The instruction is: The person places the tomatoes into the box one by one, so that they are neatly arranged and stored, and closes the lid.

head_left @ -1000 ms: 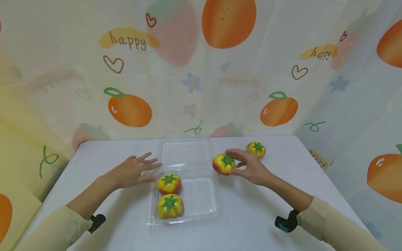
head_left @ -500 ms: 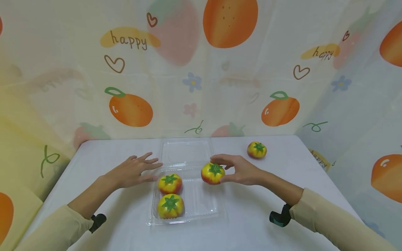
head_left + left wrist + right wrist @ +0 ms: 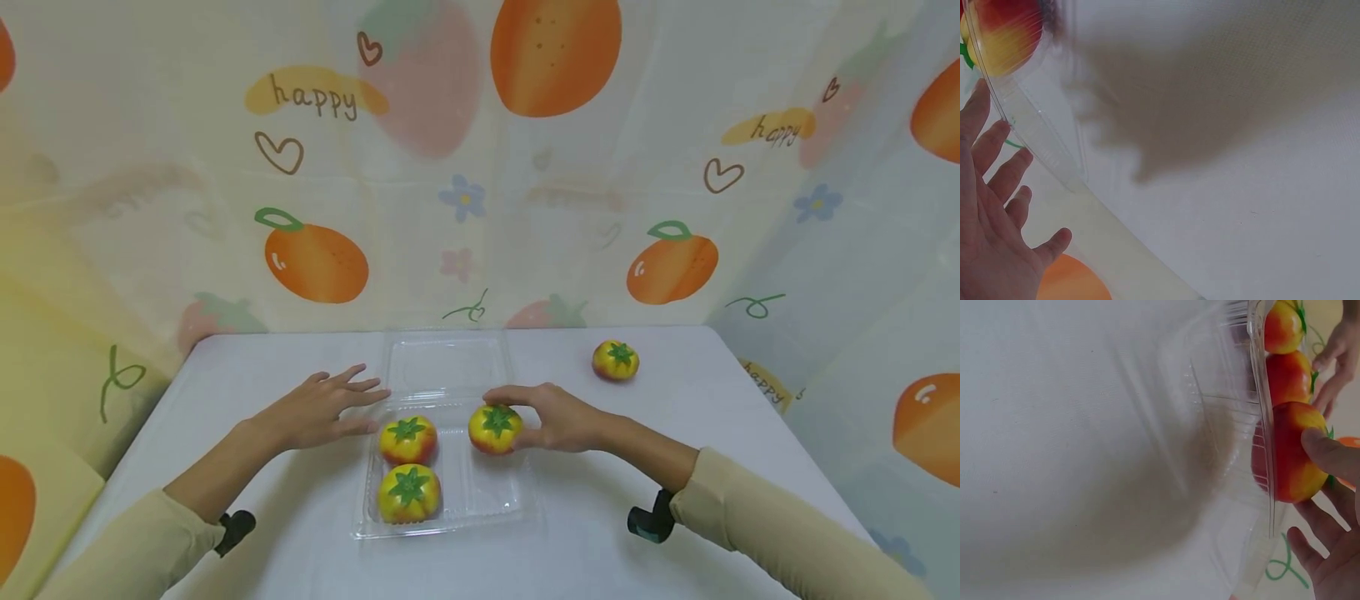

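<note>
My right hand (image 3: 562, 421) holds a yellow-and-red tomato (image 3: 493, 431) with a green star-shaped top, thumb on one side and fingers on the other. The tomato is at the back right of a clear plastic clamshell box (image 3: 491, 498); in the right wrist view its lower part (image 3: 1261, 459) shows through the box wall. Two similar tomatoes, a rear one (image 3: 407, 442) and a front one (image 3: 408, 496), sit in the box's left side. My left hand (image 3: 318, 412) is spread at the box's left rear edge, its fingertips (image 3: 1005, 125) right at the rim.
The box's clear lid (image 3: 447, 364) lies folded back behind it. One more tomato (image 3: 616, 361) rests at the back right of the white table (image 3: 622, 517). A fruit-printed curtain (image 3: 525, 225) hangs behind the table and along both sides.
My right hand has carried the tomato left and toward me, from beside the box to the box's right rear part. My left hand has stayed about where it was.
</note>
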Tool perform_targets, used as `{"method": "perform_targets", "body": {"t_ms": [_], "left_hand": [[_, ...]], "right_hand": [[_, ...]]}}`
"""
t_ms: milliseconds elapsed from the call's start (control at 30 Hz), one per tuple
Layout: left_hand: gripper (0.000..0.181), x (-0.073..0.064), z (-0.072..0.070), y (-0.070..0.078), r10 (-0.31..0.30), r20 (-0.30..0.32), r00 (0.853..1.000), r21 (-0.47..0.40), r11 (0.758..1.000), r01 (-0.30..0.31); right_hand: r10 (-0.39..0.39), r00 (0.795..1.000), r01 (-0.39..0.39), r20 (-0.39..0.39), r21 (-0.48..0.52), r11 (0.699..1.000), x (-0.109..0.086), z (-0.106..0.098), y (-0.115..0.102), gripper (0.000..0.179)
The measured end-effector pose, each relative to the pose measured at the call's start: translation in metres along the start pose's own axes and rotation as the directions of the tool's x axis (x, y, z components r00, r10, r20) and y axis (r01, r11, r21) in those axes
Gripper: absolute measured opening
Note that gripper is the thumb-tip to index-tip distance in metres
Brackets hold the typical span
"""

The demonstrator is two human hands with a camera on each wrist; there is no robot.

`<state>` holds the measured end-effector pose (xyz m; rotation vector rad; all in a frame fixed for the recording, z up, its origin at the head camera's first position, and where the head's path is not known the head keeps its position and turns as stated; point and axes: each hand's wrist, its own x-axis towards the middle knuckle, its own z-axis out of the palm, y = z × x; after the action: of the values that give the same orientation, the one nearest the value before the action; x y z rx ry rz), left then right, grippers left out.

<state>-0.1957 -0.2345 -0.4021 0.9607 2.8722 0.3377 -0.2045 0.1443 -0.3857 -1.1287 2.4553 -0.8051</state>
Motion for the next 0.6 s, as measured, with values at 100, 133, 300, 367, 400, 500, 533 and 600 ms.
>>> {"method": "perform_targets", "body": {"t_ms": [100, 133, 300, 367, 400, 500, 533, 600], "left_hand": [[0.056, 0.001, -0.001, 0.001, 0.002, -0.002, 1.000, -0.001, 1.000, -0.002], [0.056, 0.001, -0.001, 0.001, 0.002, -0.002, 1.000, -0.001, 1.000, -0.002], [0.056, 0.002, 0.000, 0.000, -0.002, 0.004, 1.000, -0.006, 1.000, 0.002], [0.056, 0.002, 0.000, 0.001, -0.004, 0.005, 1.000, -0.008, 1.000, 0.004], [0.056, 0.002, 0.000, 0.000, -0.005, 0.005, 1.000, -0.008, 1.000, 0.005], [0.057, 0.001, 0.000, 0.001, -0.004, 0.004, 1.000, -0.004, 1.000, 0.004], [0.057, 0.001, 0.000, 0.001, -0.004, 0.004, 1.000, -0.003, 1.000, 0.004], [0.057, 0.001, 0.000, 0.001, -0.003, 0.003, 1.000, -0.001, 1.000, 0.003]], "right_hand": [[-0.010, 1.000, 0.010, 0.013, -0.025, 1.000, 0.002, 0.003, 0.001, 0.063], [-0.007, 1.000, 0.008, 0.019, -0.031, 1.000, 0.003, 0.004, 0.002, 0.063], [0.018, 0.999, -0.016, 0.037, -0.051, 0.999, 0.006, 0.009, 0.004, 0.064], [0.038, 0.999, -0.036, 0.036, -0.067, 0.997, 0.007, 0.011, 0.004, 0.063], [0.046, 0.998, -0.043, 0.037, -0.078, 0.996, 0.007, 0.013, 0.004, 0.062], [0.062, 0.997, -0.057, 0.038, -0.105, 0.993, 0.008, 0.016, 0.004, 0.061], [0.068, 0.997, -0.063, 0.041, -0.114, 0.992, 0.008, 0.016, 0.004, 0.061], [0.061, 0.997, -0.055, 0.045, -0.117, 0.992, 0.009, 0.016, 0.005, 0.061]]}}
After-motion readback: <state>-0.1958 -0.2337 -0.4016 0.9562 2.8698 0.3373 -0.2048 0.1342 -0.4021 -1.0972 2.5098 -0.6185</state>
